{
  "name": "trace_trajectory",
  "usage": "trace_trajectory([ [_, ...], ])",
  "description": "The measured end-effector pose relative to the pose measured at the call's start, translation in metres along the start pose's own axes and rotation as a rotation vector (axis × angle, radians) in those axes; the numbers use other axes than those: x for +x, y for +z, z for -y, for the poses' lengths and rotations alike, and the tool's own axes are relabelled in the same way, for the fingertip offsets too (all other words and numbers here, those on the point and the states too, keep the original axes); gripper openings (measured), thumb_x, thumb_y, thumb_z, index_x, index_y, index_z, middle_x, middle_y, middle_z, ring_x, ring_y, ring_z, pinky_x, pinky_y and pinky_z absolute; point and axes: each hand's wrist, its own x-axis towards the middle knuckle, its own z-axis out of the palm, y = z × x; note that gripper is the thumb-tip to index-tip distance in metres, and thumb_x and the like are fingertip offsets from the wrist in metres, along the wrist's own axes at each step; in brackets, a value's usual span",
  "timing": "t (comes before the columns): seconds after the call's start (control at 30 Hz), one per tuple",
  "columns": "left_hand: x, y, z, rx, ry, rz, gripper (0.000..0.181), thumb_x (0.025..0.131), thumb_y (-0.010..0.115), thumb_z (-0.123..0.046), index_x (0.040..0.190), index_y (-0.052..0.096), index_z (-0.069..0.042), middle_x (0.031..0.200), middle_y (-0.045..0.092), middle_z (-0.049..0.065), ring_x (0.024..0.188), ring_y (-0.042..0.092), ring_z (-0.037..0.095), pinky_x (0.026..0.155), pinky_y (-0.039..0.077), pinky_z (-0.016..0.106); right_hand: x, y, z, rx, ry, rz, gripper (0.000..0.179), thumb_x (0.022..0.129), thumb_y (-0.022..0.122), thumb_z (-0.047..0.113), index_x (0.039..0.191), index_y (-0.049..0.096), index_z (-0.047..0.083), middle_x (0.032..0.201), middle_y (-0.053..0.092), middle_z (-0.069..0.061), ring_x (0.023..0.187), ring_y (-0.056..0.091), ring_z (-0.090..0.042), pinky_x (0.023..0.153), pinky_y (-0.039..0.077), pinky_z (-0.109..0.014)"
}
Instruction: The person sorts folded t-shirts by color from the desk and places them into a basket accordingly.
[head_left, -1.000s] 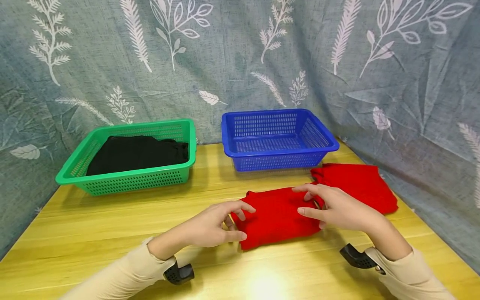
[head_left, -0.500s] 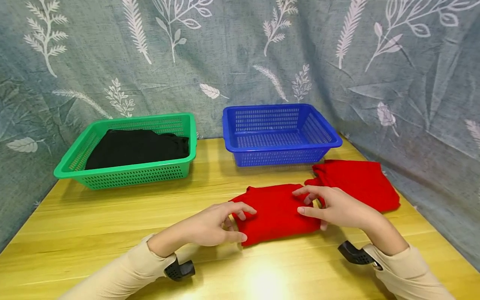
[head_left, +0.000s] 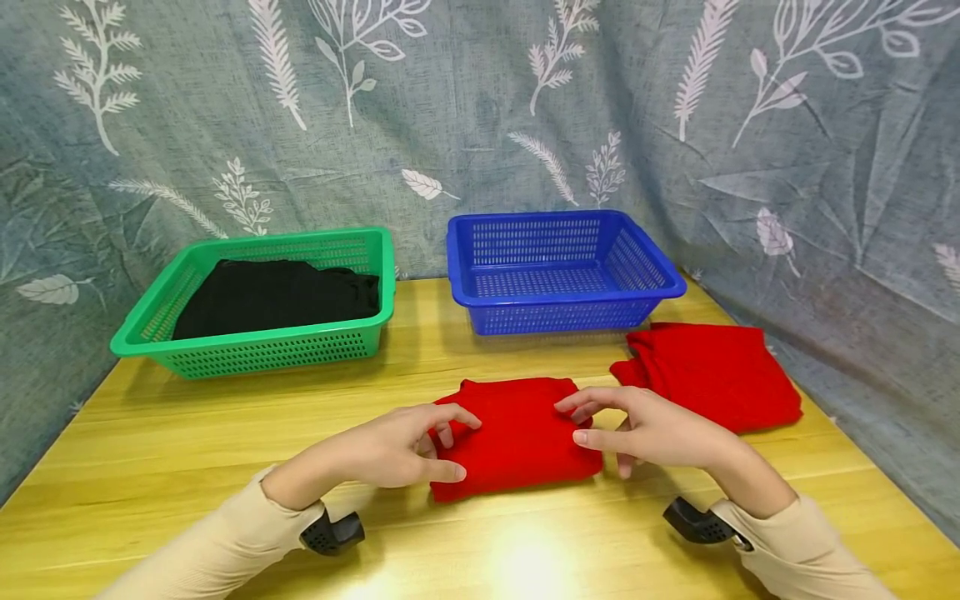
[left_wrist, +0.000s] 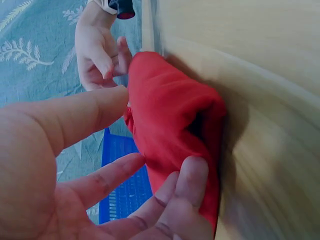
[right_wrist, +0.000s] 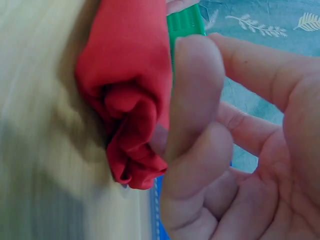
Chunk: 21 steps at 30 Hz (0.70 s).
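red cloth (head_left: 517, 433) shifted left (folded), between grips (head_left: 393, 448) (head_left: 656, 429)

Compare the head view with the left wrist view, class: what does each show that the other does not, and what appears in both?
Only the head view shows the green basket and the black cloth inside it.

Only the left wrist view shows the dark hollow in the folded end of the nearer red cloth.

Both show that red cloth, the left hand, the right hand, the blue basket, the wooden table and the leaf-patterned backdrop.
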Motion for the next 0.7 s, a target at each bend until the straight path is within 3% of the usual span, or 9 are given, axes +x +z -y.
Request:
trace_trajectory([
  [0.2, -0.009, -0.005, 0.006, -0.010, -0.013, -0.012, 0.051, 0.099, 0.080, -0.026, 0.146, 0.061, -0.018, 0.115, 0.063, 0.008, 0.077, 0.061, 0.016, 0.073, 0.051, 0.029, 0.002, 0.002, 0.000, 0.039, -0.019, 0.011, 0.047, 0.105, 0.071, 0.033, 0.149, 0.062, 0.017, 0.137, 0.062, -0.018, 0.068, 0.073, -0.030, 0.068, 0.065, -0.040],
  [0.4, -0.014, -0.008, 0.010, -0.009, -0.053, -0.071, 0.052, 0.098, 0.081, -0.025, 0.146, 0.061, -0.019, 0.106, 0.063, 0.008, 0.081, 0.063, 0.016, 0.070, 0.050, 0.027, 0.001, -0.002, -0.004, -0.024, -0.024, -0.086, 0.050, 0.104, 0.073, 0.033, 0.150, 0.060, 0.018, 0.122, 0.059, -0.016, 0.066, 0.070, -0.026, 0.064, 0.061, -0.035],
  [0.57, -0.018, -0.008, 0.011, 0.006, -0.083, -0.120, 0.055, 0.098, 0.080, -0.025, 0.148, 0.059, -0.018, 0.100, 0.063, 0.007, 0.082, 0.064, 0.016, 0.074, 0.052, 0.030, 0.003, -0.002, -0.010, -0.082, -0.004, -0.151, 0.055, 0.103, 0.074, 0.033, 0.154, 0.056, 0.018, 0.126, 0.061, -0.019, 0.061, 0.070, -0.023, 0.057, 0.055, -0.031],
  [0.7, -0.018, -0.008, 0.013, -0.014, -0.092, -0.141, 0.059, 0.098, 0.080, -0.026, 0.151, 0.057, -0.019, 0.098, 0.065, 0.007, 0.084, 0.067, 0.016, 0.077, 0.054, 0.031, 0.007, 0.001, -0.013, -0.045, 0.025, -0.114, 0.062, 0.104, 0.073, 0.035, 0.160, 0.049, 0.023, 0.131, 0.062, -0.022, 0.061, 0.070, -0.024, 0.060, 0.059, -0.034],
])
